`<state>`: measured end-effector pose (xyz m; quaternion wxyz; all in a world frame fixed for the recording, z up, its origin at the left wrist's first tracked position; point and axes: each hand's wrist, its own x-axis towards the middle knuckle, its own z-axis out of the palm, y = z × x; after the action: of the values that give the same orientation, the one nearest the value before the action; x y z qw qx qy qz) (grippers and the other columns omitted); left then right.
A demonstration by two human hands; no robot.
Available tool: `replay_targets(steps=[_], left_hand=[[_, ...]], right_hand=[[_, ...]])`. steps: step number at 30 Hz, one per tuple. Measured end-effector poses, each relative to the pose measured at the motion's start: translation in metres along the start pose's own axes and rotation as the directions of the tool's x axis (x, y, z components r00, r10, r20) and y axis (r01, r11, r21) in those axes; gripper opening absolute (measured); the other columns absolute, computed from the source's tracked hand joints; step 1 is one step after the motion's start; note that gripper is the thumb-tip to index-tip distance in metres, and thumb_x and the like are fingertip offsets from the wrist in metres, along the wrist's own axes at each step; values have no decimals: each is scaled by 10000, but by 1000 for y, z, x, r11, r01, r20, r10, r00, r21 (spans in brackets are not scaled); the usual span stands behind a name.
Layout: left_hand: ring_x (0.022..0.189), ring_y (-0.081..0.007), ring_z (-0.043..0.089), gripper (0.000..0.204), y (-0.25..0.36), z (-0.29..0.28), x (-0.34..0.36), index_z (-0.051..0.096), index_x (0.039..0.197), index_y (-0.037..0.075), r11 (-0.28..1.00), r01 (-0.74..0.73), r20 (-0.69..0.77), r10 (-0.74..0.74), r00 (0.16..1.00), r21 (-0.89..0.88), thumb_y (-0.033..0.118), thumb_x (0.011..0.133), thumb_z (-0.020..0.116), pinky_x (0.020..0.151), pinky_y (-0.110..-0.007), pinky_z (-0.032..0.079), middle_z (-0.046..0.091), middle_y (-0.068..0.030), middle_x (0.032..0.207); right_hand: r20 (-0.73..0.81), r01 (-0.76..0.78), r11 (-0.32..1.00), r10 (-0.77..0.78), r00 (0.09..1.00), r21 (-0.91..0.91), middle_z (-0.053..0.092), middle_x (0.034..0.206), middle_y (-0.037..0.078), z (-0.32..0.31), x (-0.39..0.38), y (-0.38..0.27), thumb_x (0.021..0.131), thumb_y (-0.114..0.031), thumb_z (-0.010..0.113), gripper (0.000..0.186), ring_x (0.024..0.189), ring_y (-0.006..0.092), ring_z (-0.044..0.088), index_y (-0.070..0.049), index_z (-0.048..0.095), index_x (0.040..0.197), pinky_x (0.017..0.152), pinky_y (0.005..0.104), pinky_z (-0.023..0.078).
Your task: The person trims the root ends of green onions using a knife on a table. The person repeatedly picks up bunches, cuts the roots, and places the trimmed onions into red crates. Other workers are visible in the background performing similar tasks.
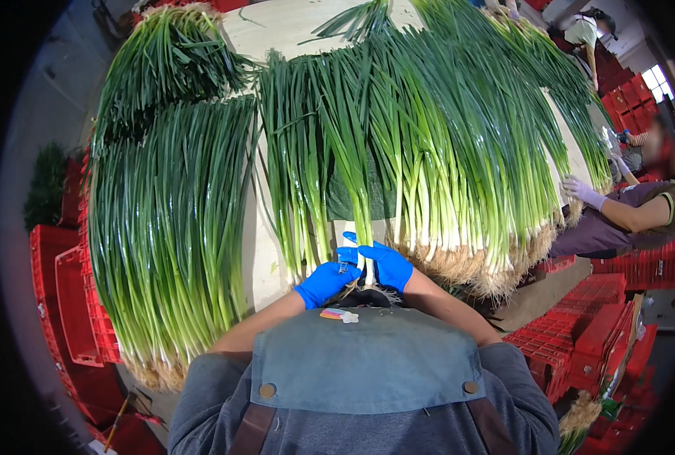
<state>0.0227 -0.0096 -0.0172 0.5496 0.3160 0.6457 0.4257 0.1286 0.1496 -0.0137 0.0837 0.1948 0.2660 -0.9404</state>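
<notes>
I see the right hand [392, 267] pinching onions [364, 206] that point toward twelve o'clock. The left hand [324, 285] curls beside them; from here I can't tell its grip.

Okay, so this big pale table [263, 254] is pretty much buried in long green onions. Wide row on the left [178, 205], roots facing the near side; another pile at the far left [174, 64] is flipped, roots at the far edge. Skinnier batch in the middle [299, 144], then a massive heap on the right [458, 144], shaggy roots near. There's also a dark green sheet [341, 193] lying mid-table, partly under leaves.
</notes>
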Motion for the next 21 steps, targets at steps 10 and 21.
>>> replay_targets(steps=[10,21], left_hand=[[893,-194,601,619,40,-8,50,431,1282,7,916,-22,-173,-52,984,-401,371,825,635,725,-277,480,610,-115,1020],[941,-224,606,569,73,-23,54,355,1347,53,752,-269,-190,192,963,-602,126,836,593,826,-327,476,592,-129,1059]], right_hand=[[-180,100,545,-437,882,-832,533,1107,178,11,0,5,863,-142,554,708,956,224,552,-54,136,1428,830,327,445],[-99,42,741,-144,985,-670,595,1031,109,27,-12,6,873,-227,595,364,905,162,591,8,471,1121,804,315,473]])
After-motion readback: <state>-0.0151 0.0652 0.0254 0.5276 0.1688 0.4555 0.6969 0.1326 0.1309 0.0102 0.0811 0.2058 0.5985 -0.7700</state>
